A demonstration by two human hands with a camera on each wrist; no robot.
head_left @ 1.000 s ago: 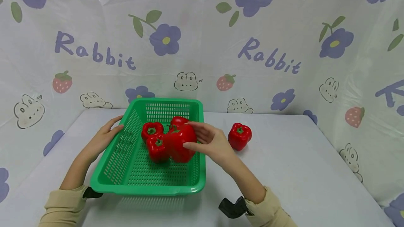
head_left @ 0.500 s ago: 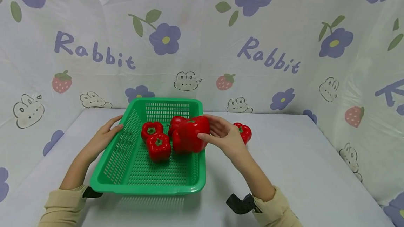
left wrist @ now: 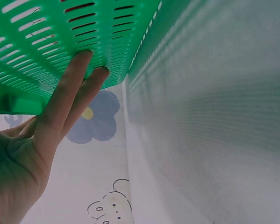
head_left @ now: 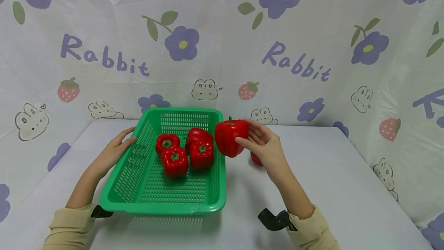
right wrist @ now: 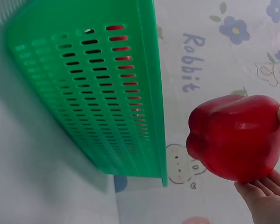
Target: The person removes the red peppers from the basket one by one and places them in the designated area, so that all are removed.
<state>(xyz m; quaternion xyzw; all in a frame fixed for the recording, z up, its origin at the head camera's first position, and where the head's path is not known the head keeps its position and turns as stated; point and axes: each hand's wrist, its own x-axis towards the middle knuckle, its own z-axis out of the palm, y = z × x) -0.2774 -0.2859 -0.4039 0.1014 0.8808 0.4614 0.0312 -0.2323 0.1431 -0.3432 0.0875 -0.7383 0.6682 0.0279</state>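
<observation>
Head view: we see the right hand [head_left: 267, 147] pinching a red bell pepper [head_left: 229, 138] above the worktop [head_left: 333, 173], beside the right rim of the green basket [head_left: 163, 208]. The left hand [head_left: 113, 150] touches the basket's left side, fingers extended. We count four basket peppers [head_left: 175, 162]; a fifth resting pepper [head_left: 256, 159] is mostly hidden behind the right hand.

Red peppers [head_left: 229, 138] with green stems [head_left: 230, 119], green slot-patterned basket [head_left: 163, 208], white table [head_left: 347, 188], purple-flowered white backdrop [head_left: 222, 30], beige sleeves [head_left: 69, 227]

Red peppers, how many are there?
6: four peppers in the green basket, one pepper in the right hand, one pepper on the table, mostly hidden behind that hand.
</observation>
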